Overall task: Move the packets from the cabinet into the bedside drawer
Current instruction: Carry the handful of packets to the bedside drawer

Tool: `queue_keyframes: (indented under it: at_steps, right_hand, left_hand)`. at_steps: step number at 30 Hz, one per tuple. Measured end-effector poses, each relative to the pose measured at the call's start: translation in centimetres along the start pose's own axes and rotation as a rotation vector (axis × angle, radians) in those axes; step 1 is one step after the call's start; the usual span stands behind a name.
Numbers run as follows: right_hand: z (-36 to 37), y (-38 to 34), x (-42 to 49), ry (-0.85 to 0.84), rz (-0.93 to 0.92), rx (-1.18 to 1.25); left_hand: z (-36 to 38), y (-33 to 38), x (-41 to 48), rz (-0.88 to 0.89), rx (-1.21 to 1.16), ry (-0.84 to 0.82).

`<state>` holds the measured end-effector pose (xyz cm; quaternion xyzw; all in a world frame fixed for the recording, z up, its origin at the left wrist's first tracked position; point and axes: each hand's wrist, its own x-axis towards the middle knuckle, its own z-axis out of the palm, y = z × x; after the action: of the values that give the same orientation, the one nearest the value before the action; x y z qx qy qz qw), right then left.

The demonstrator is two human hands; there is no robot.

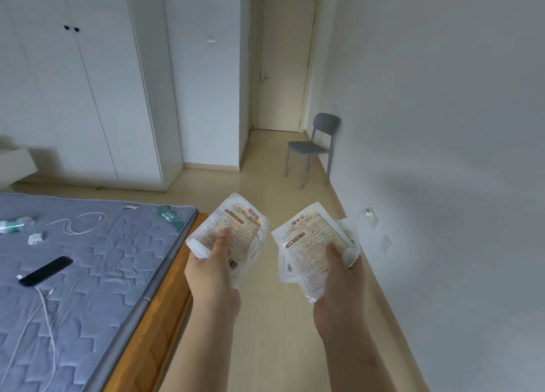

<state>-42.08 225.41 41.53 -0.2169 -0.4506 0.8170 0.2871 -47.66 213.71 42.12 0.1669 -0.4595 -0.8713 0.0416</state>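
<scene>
At the far left, a black slab-shaped phone (pixel 45 271) with a white cable (pixel 47 312) is seen lying on a grey quilted mattress (pixel 97 259), behind which tall white wardrobe doors (pixel 88 82) are shut. Over the pale floor (pixel 274 332) beside the orange wooden bed frame (pixel 165 303), a white-and-orange plastic packet (pixel 239 229) is gripped by the left hand (pixel 211 273), with the thumb pressed on its face. Just beside it and apart from it, a fanned stack of like packets (pixel 309 244) is held by the right hand (pixel 339 288), thumb on top. Farther back, a grey plastic chair (pixel 312 148) is set against the wall (pixel 442 126).
</scene>
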Motion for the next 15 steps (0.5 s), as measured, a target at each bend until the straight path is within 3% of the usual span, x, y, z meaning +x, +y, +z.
queue_keyframes:
  at_steps: [6, 15]
  right_hand:
    - [8.4, 5.0, 10.6, -0.087, 0.087, -0.076]
    - [24.2, 10.8, 25.4, -0.111, 0.070, 0.009]
  left_hand:
    - [3.0, 0.3, 12.7, 0.052, -0.044, 0.109]
    - [8.8, 5.4, 33.8, 0.105, -0.070, 0.042]
